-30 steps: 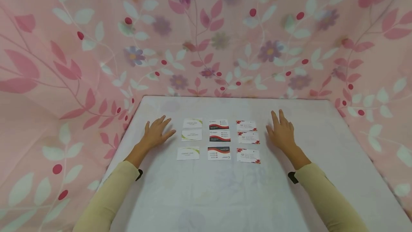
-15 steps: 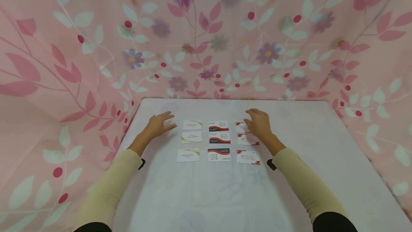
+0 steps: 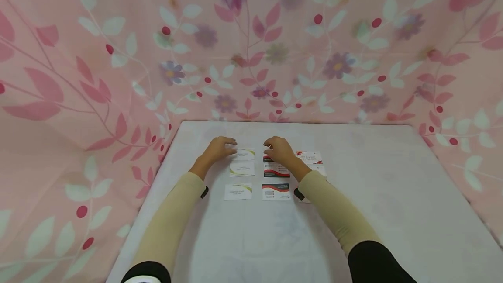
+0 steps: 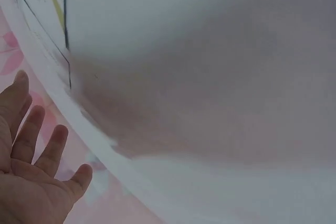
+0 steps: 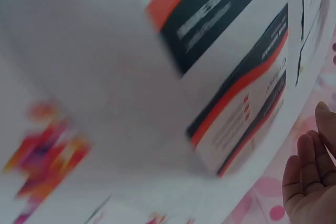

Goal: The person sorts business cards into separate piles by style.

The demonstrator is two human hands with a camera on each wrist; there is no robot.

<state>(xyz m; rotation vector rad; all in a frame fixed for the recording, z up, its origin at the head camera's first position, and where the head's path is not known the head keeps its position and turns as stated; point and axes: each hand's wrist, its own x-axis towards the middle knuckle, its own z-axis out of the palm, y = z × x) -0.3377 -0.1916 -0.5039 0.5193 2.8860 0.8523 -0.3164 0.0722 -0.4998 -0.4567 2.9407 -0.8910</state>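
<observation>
Business cards lie in three columns on the white table. My left hand (image 3: pixel 220 148) reaches in at the far end of the left column, fingertips at the top white-and-green business card (image 3: pixel 245 155). Spread fingers (image 4: pixel 50 150) with nothing between them show in the left wrist view. Over the far end of the middle column is my right hand (image 3: pixel 280 150), partly covering the top business card there. Below it lies a red-and-black business card (image 3: pixel 276 170). In the right wrist view this hand's fingers (image 5: pixel 310 169) bend slightly and hold nothing.
The right column has a business card with red leaves (image 3: pixel 309 157); my right forearm hides part of the others. Nearer me lie a white-and-green card (image 3: pixel 238 191) and a red-and-black card (image 3: pixel 276 191). A pink floral curtain (image 3: pixel 251 56) surrounds the white table (image 3: pixel 251 239).
My right hand has swept left, from beside the right column across it to the middle one. My left hand has moved right, up to the left column. The cards look unmoved.
</observation>
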